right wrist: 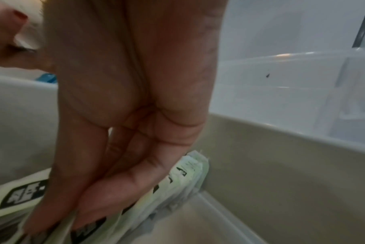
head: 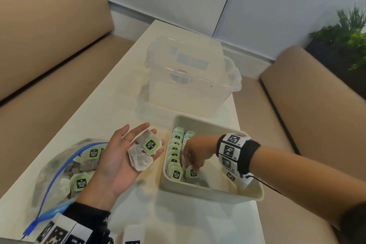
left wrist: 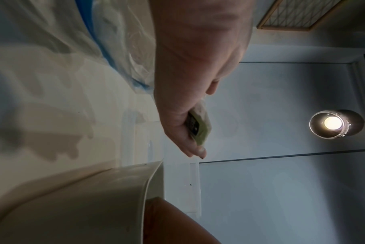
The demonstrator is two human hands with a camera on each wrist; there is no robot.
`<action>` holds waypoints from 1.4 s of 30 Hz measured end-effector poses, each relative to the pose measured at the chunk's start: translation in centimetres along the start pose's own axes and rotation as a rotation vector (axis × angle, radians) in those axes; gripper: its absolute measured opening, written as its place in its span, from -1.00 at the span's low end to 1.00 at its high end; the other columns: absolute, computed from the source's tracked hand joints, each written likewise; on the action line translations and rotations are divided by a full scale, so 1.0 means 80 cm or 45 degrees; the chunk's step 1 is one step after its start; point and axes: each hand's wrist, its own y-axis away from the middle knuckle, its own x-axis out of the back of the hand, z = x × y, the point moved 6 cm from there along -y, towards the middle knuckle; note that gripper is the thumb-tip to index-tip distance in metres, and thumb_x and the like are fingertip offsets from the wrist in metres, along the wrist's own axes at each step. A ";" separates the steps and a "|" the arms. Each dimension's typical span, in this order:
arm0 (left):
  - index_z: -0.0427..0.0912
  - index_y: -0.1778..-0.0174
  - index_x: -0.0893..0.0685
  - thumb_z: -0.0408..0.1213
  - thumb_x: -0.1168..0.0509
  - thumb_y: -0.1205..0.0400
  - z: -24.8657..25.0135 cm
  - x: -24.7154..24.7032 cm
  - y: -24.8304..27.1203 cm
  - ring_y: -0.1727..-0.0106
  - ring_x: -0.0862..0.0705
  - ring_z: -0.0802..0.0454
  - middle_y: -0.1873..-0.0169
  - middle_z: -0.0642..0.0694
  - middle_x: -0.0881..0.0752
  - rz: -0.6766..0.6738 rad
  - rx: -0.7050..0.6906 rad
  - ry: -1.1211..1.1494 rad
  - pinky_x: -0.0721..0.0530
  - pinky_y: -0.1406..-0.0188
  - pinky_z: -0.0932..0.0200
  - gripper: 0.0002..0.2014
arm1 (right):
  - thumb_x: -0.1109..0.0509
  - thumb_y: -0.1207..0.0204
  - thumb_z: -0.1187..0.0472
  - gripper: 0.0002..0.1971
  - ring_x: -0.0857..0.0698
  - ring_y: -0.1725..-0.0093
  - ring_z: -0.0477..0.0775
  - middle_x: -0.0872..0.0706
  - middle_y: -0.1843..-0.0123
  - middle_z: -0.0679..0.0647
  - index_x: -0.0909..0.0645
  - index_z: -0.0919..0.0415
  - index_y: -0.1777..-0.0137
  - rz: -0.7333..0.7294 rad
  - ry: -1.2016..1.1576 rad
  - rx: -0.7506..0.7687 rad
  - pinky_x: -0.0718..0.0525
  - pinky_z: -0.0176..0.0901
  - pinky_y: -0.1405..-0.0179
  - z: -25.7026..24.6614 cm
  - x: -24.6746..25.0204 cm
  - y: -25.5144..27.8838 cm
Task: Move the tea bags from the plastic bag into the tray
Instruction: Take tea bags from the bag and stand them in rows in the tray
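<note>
Left hand [head: 120, 156]: lay palm-up, fingers relaxed, carrying loose green-tagged paper tea bags [head: 145, 149].
Right hand [head: 195, 154]: fingers pinched one tea bag [head: 191, 172] inside the beige rectangular plastic tray [head: 208, 192], beside standing rows.
Clear zip-top plastic bag [head: 57, 172]: under the left wrist, holding more.

Pale-green paper tea bag tags [head: 151, 144] carry black logos (white lettering); the clear plastic bag [head: 49, 172] has a blue zip; the tray [head: 208, 194] is cream.
</note>
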 end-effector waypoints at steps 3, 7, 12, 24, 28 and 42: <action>-0.21 -0.20 -0.68 -0.03 -0.16 -0.59 0.000 0.000 0.001 -0.16 -0.71 -0.36 -0.32 -0.27 -0.65 0.000 -0.001 -0.005 -0.73 0.04 -0.20 -0.58 | -0.59 -0.33 0.22 -0.73 -0.61 0.41 -0.16 -0.71 0.22 0.00 -0.71 0.24 -0.02 0.035 0.002 -0.041 -0.50 -0.42 0.37 0.002 0.002 -0.009; -0.20 -0.20 -0.70 -0.03 -0.22 -0.49 -0.002 -0.008 0.003 -0.31 -0.62 -0.34 -0.31 -0.26 -0.66 -0.033 0.034 -0.003 -0.74 0.00 -0.16 -0.55 | -0.58 -0.36 0.17 -0.68 -0.62 0.21 -0.05 -0.80 0.02 0.13 -0.71 0.27 -0.07 0.085 0.061 -0.043 -0.46 -0.45 0.36 0.001 0.001 -0.011; -0.21 -0.23 -0.71 -0.06 -0.58 -0.18 -0.004 -0.017 0.003 -0.32 -0.63 -0.33 -0.33 -0.27 -0.65 -0.094 0.034 0.027 -0.71 -0.07 -0.23 -0.33 | -0.60 -0.33 0.11 -0.69 -0.60 0.41 -0.11 -0.73 0.30 0.00 -0.71 0.28 0.02 0.143 0.052 -0.086 -0.43 -0.39 0.47 0.005 0.003 -0.006; -0.21 -0.22 -0.72 -0.21 -0.71 0.14 -0.003 -0.028 0.000 -0.11 -0.76 -0.26 -0.30 -0.22 -0.68 -0.092 -0.072 0.149 -0.74 -0.03 -0.19 -0.10 | -0.37 -0.57 0.10 -0.84 -0.73 0.28 -0.11 -0.74 0.23 -0.02 -0.64 0.20 0.05 0.710 -0.631 0.209 -0.75 -0.28 0.25 -0.026 0.104 0.096; -0.22 -0.32 -0.63 -0.33 -0.62 -0.11 -0.005 -0.032 -0.003 0.00 -0.80 -0.11 -0.26 -0.20 -0.71 -0.082 -0.105 0.168 -0.79 0.08 -0.09 -0.22 | -0.42 -0.49 -0.08 -0.64 -0.74 0.29 -0.07 -0.76 0.29 0.04 -0.64 0.28 0.10 0.711 -0.767 0.232 -0.77 -0.23 0.27 -0.051 0.099 0.104; -0.19 -0.21 -0.66 -0.34 -0.74 0.20 0.007 -0.011 -0.006 -0.17 -0.74 -0.24 -0.20 -0.19 -0.74 -0.124 -0.210 0.111 -0.78 0.06 -0.09 -0.05 | -0.44 -0.51 0.07 -0.70 -0.66 0.13 -0.01 -0.71 0.17 0.00 -0.67 0.27 -0.12 -0.029 -0.380 -0.355 -0.67 -0.30 0.28 0.055 -0.024 0.012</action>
